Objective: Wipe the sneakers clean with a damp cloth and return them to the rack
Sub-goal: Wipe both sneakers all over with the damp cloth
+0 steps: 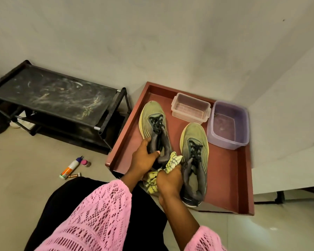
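Two yellow-green sneakers with dark laces and grey collars lie in a reddish-brown tray (pixel 230 165). My left hand (pixel 143 156) grips the left sneaker (pixel 152 116) at its grey collar. My right hand (pixel 169 180) is closed around a yellow-and-white patterned cloth (pixel 172 160), pressed against that sneaker's heel. The right sneaker (pixel 194 136) lies untouched beside my right hand. The black shoe rack (pixel 49 95) stands to the left against the wall, its top shelf smeared with pale streaks.
A clear plastic box (pixel 190 107) and a purple tub (pixel 228 124) holding a little water sit at the tray's far end. On the floor left of the tray lie a glue bottle (pixel 71 167), a small pink-capped jar (pixel 85 163) and a battery (pixel 74 175).
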